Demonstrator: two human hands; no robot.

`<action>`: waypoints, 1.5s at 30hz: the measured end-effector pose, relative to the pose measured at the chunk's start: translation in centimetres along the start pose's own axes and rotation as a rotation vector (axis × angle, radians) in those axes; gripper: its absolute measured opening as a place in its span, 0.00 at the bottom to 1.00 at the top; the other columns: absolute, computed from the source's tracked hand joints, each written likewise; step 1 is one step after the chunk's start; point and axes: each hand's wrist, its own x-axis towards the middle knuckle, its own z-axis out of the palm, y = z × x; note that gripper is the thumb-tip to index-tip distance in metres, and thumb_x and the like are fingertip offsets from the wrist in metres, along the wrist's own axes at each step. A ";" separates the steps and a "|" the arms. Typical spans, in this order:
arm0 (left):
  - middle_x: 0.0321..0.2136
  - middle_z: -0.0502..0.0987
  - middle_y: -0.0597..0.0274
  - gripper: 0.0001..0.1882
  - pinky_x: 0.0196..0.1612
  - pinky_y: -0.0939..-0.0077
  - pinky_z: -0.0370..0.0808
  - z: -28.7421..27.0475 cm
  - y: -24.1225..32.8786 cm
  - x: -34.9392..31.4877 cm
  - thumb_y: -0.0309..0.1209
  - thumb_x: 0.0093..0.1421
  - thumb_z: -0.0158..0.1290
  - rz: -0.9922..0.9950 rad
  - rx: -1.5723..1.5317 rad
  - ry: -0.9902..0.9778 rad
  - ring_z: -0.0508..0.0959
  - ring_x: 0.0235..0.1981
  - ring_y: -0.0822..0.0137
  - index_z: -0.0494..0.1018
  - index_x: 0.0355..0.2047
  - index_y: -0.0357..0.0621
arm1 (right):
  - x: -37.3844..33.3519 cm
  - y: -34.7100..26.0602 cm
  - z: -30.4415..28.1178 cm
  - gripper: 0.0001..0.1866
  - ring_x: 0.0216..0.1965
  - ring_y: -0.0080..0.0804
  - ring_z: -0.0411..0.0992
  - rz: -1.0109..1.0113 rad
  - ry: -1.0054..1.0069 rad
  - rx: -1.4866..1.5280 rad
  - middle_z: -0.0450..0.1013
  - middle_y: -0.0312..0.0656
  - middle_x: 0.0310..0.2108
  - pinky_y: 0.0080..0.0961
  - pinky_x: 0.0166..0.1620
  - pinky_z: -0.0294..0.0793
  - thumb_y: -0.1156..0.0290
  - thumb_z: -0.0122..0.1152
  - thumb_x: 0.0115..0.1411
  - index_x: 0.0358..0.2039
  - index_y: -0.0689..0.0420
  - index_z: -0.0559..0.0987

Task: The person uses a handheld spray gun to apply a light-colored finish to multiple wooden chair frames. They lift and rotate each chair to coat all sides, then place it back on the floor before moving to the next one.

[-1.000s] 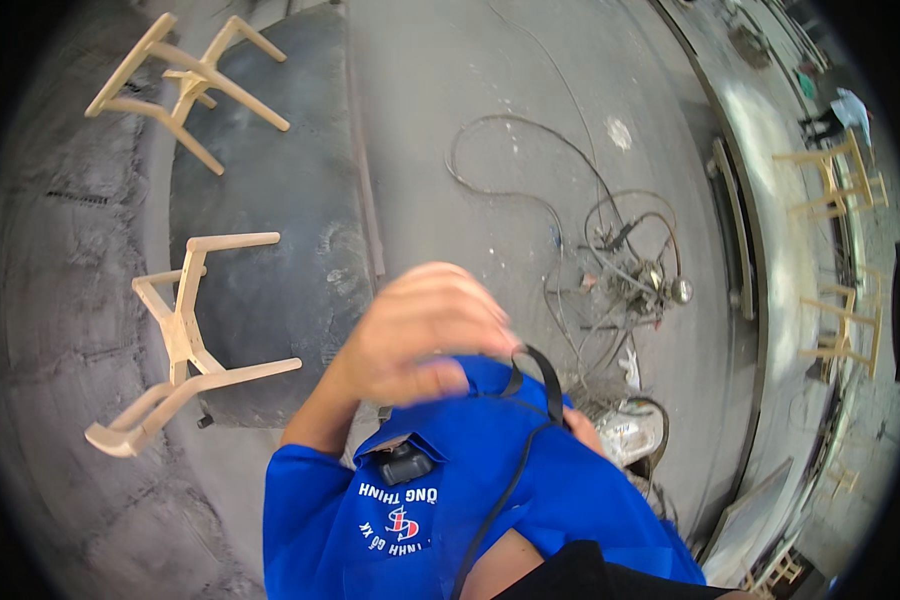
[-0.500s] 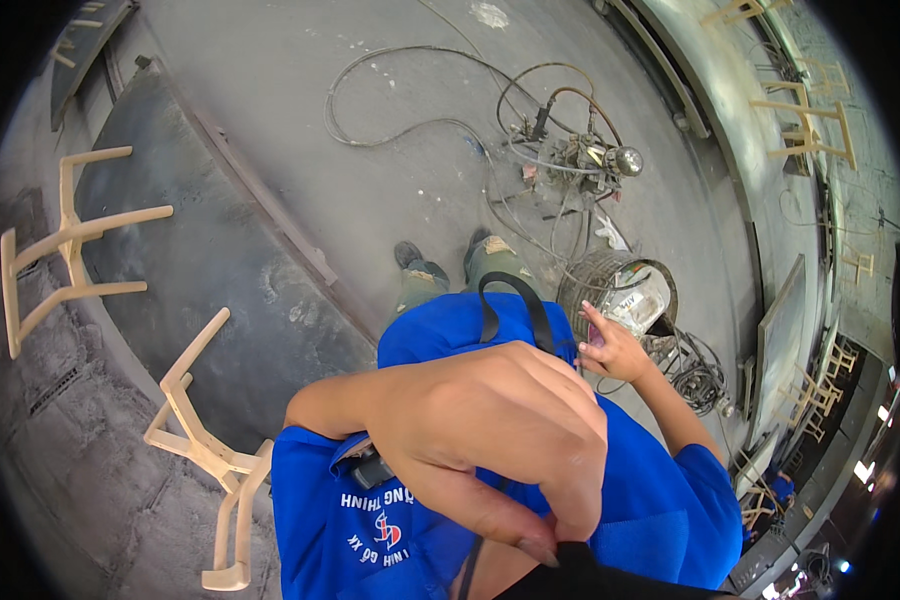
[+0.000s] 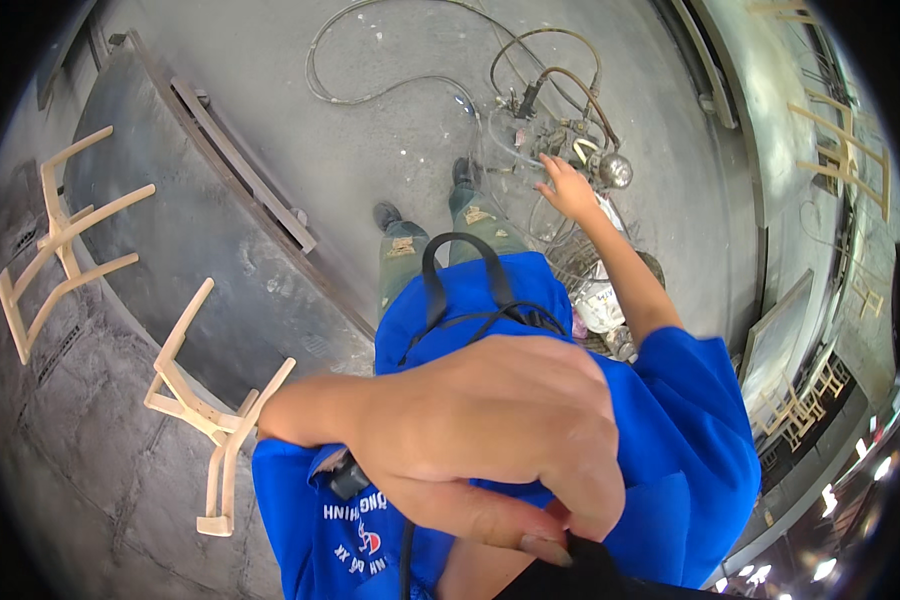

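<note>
Close to the camera, my left hand [image 3: 500, 430] is bent in front of my chest. Its thumb and fingertips pinch the edge of a black strap-like piece [image 3: 595, 572] at the bottom of the picture. My right hand [image 3: 572, 188] reaches forward at the end of a stretched arm, its fingers apart and nothing visible in them. It is nearest to a spray pump [image 3: 615, 170] with a round metal end and hoses, standing on the floor; touching cannot be made out. Below that forearm is a white container [image 3: 600, 308], partly hidden.
Light wooden chair frames [image 3: 67, 235] stand at the left, another [image 3: 195, 408] nearer me, beside a dark curved sheet [image 3: 200, 230]. A long grey hose [image 3: 320, 60] loops across the floor ahead. More wooden frames [image 3: 850, 155] stand at the far right.
My right hand has moved forward from beside the white container to near the spray pump, the arm straightening. My left hand keeps its pinch on the black piece. The view has shifted slightly.
</note>
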 end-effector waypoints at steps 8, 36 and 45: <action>0.35 0.82 0.53 0.24 0.39 0.64 0.74 -4.8 -0.9 0.5 0.47 0.66 0.55 -0.034 0.276 0.289 0.81 0.34 0.58 0.74 0.46 0.34 | 9.0 4.3 2.4 0.35 0.71 0.51 0.53 0.308 -0.332 -0.096 0.63 0.43 0.67 0.56 0.65 0.61 0.45 0.62 0.60 0.65 0.45 0.70; 0.31 0.75 0.50 0.18 0.46 0.61 0.73 -7.5 0.2 -4.0 0.38 0.73 0.41 -0.024 0.708 1.007 0.76 0.36 0.58 0.68 0.48 0.34 | 3.4 2.1 4.8 0.17 0.54 0.46 0.75 0.104 -0.515 -0.315 0.80 0.48 0.47 0.44 0.49 0.79 0.57 0.59 0.63 0.44 0.55 0.84; 0.31 0.74 0.52 0.18 0.46 0.60 0.73 -7.0 0.9 -5.9 0.39 0.73 0.41 -0.026 0.684 0.995 0.76 0.37 0.58 0.69 0.49 0.35 | -4.3 3.2 -0.1 0.15 0.52 0.44 0.76 0.215 -0.486 -0.291 0.80 0.48 0.46 0.41 0.50 0.79 0.60 0.64 0.57 0.39 0.56 0.85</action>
